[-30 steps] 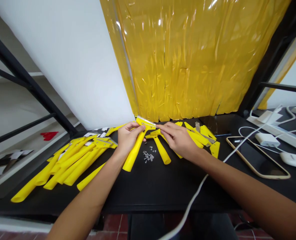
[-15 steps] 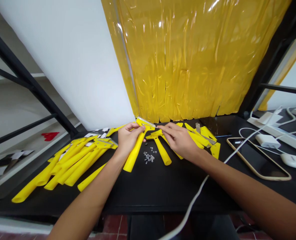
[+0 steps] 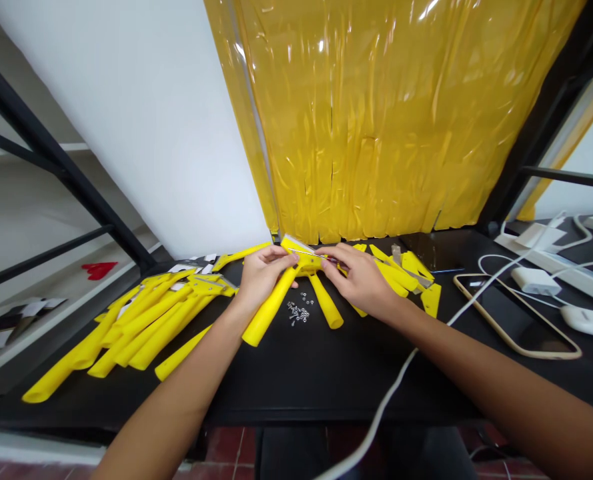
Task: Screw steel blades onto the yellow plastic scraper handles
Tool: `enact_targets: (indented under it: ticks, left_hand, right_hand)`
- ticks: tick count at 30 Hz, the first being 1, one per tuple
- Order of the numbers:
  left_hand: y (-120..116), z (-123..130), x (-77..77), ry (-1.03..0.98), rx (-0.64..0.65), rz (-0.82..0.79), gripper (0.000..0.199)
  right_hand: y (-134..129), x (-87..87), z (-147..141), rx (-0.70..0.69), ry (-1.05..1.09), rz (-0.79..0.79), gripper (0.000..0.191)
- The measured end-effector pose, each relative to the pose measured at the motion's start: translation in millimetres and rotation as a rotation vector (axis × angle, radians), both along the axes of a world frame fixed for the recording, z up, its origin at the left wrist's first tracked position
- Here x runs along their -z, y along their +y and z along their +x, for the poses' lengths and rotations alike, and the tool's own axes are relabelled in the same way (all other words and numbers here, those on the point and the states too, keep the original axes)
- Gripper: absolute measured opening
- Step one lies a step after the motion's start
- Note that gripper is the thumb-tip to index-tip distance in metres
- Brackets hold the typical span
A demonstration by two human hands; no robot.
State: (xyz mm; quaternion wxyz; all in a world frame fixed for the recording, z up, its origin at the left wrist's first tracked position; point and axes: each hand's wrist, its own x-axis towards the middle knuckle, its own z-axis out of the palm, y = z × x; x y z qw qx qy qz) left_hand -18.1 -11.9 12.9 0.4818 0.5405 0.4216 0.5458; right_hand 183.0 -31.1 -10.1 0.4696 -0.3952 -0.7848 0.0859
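Observation:
My left hand (image 3: 265,272) is closed on a yellow scraper-like tool (image 3: 269,308), its wide head up and its handle slanting down to the left. A thin metal screwdriver (image 3: 306,253) lies across the head, with my right hand (image 3: 359,275) closed round its other end. Below the hands, small screws and nuts (image 3: 299,312) lie loose on the black table (image 3: 346,380). Another yellow handle (image 3: 327,303) rests just right of them, its top partly hidden behind the held tool.
Several yellow tools (image 3: 161,320) are piled at the left. More yellow pieces (image 3: 429,300) lie right of my right hand. A phone (image 3: 519,317), a white charger (image 3: 536,281) and a white cable (image 3: 399,387) are at the right.
The held tool's head has tilted and moved slightly right, its handle end slightly left. The screwdriver now reaches farther left across the head. Both hands keep their hold.

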Motion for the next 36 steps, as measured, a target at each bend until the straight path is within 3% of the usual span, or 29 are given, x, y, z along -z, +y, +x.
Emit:
enact_targets:
  ticks: [5,11,14,18,22,24,28,32,36]
  left_hand:
    - [-9,7,0.9,-0.011,0.166,-0.065,0.027]
    - [-5,10,9.4,-0.020,0.206,-0.213,0.026]
    - [2,10,15.3,-0.020,0.174,-0.265,0.025]
    - [12,6,20.5,-0.016,0.063,-0.304,0.020]
    - [17,1,22.3,-0.047,0.023,-0.275,0.020]
    - [18,0,22.6,-0.046,0.020,-0.252,0.021]
    - [18,0,23.0,-0.012,0.018,-0.209,0.020]
    - [16,1,21.4,0.004,0.014,-0.193,0.020]
    - [13,3,18.1,0.013,-0.005,-0.178,0.022]
  right_hand:
    - [2,3.2,2,-0.005,-0.052,-0.019,0.030]
    - [0,7.0,0,0.054,-0.176,0.024,0.031]
    - [8,12.0,1,0.031,-0.131,-0.040,0.028]
    - [22,6.3,22,0.033,-0.010,-0.258,0.022]
    - [16,-16.2,53,-0.371,-0.302,-0.488,0.018]
    - [8,-21.6,58,-0.474,-0.455,-0.530,0.015]
    - [-1,-12.2,46,-0.554,-0.587,-0.434,0.012]
    - [-2,-1.1,35,-0.486,-0.694,-0.288,0.016]
    - [-3,-0.5,34,-0.455,-0.741,-0.261,0.011]
